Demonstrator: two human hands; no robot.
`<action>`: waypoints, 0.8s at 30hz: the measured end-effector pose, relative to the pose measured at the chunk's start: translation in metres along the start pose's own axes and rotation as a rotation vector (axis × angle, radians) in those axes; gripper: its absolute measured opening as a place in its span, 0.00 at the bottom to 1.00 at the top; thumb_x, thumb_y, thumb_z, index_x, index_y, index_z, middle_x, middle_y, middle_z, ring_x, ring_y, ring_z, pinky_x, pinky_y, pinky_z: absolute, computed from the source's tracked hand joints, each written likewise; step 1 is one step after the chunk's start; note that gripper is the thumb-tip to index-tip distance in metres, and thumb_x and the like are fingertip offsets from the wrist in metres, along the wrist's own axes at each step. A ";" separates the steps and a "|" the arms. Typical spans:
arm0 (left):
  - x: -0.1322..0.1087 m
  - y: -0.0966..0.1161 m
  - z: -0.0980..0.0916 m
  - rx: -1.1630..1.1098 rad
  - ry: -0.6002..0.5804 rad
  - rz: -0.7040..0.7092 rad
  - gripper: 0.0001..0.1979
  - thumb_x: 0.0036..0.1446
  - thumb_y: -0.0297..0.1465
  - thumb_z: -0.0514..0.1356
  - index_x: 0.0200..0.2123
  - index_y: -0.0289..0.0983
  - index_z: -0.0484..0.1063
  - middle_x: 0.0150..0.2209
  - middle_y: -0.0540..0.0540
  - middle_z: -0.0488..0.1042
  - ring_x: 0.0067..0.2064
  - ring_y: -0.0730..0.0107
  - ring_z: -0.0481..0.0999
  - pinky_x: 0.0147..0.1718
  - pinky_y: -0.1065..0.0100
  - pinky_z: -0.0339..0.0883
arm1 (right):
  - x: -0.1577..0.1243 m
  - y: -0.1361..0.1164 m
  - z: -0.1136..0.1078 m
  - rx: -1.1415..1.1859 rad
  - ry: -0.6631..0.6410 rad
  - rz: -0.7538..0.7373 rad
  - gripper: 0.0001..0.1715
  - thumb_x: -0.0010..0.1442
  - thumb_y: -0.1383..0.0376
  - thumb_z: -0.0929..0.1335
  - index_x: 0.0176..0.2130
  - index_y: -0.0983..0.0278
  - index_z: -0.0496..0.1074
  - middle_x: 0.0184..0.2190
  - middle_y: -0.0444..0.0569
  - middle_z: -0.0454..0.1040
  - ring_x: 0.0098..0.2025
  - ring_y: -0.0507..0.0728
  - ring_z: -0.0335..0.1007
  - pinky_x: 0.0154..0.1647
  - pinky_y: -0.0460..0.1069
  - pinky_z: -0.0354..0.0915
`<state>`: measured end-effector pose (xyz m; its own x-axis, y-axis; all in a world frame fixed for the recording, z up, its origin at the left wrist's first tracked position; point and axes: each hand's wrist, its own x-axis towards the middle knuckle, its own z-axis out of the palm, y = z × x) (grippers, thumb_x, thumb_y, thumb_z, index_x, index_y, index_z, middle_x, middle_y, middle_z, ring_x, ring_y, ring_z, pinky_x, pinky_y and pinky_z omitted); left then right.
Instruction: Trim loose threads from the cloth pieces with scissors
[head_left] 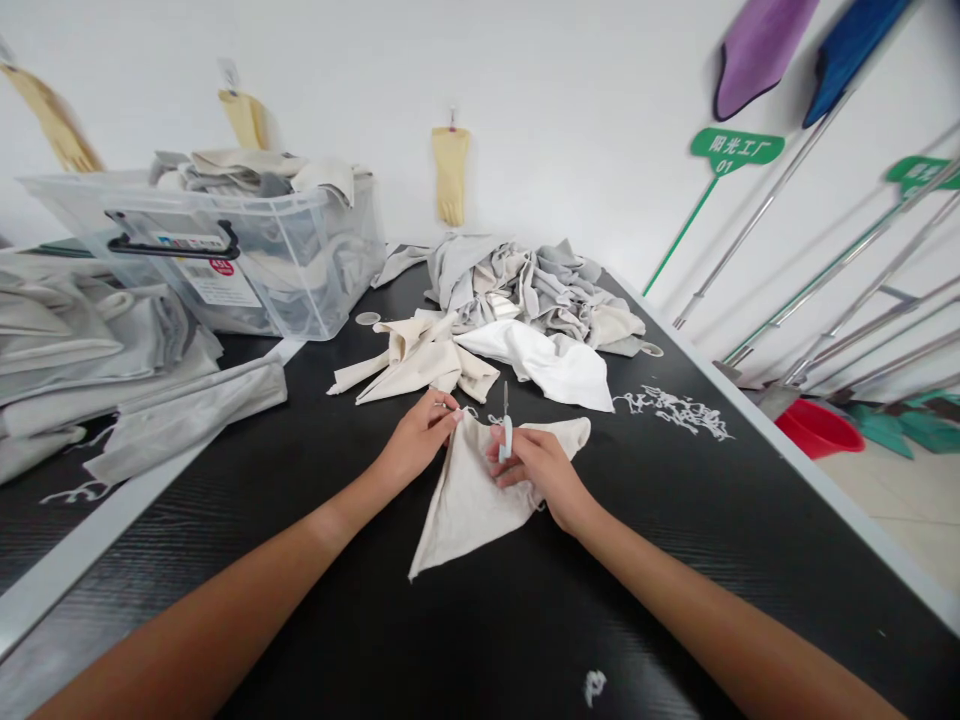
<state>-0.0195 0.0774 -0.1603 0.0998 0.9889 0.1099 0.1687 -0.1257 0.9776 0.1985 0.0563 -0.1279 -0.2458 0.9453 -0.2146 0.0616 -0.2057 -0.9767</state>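
A pale, off-white piece of cloth (469,510) lies partly raised on the black table, with loose threads along its upper edge. My left hand (429,428) pinches its upper left corner between thumb and fingertips. In my right hand (544,465) is a pair of small thread snips (505,435) with a light handle, blades pointing up and away from me, over the cloth's upper edge. Whether the blades touch a thread cannot be made out. Just beyond my hands lie a cream cloth (427,360) and a white cloth (551,365).
A heap of grey cloths (517,285) sits at the back. On the left stand a clear plastic bin (300,300) full of cloths and a stack of folded cloths (97,340). Cut threads (679,410) lie at right; a red basin (821,428) and mops are beyond the table edge.
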 end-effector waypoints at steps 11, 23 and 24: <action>0.002 -0.006 0.007 0.147 0.038 0.035 0.17 0.58 0.37 0.67 0.48 0.40 0.70 0.35 0.49 0.76 0.37 0.65 0.77 0.38 0.65 0.69 | -0.013 -0.001 0.011 0.125 -0.007 0.082 0.27 0.63 0.47 0.74 0.29 0.67 0.78 0.29 0.52 0.76 0.31 0.57 0.79 0.33 0.49 0.78; 0.003 0.000 -0.002 -0.158 0.219 -0.234 0.15 0.61 0.39 0.63 0.45 0.35 0.71 0.37 0.45 0.79 0.37 0.64 0.78 0.40 0.64 0.71 | -0.013 0.000 0.011 0.110 0.011 0.098 0.28 0.62 0.45 0.74 0.29 0.67 0.78 0.27 0.52 0.77 0.29 0.57 0.78 0.33 0.49 0.78; 0.003 0.004 -0.002 -0.181 0.220 -0.261 0.16 0.60 0.39 0.64 0.45 0.34 0.72 0.37 0.45 0.79 0.38 0.65 0.79 0.40 0.63 0.72 | -0.013 -0.001 0.011 0.109 0.007 0.098 0.28 0.61 0.45 0.74 0.29 0.67 0.77 0.28 0.52 0.77 0.29 0.57 0.78 0.32 0.49 0.78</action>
<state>-0.0203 0.0798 -0.1559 -0.1399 0.9816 -0.1298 -0.0174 0.1286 0.9915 0.1909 0.0417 -0.1244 -0.2372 0.9209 -0.3094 -0.0210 -0.3232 -0.9461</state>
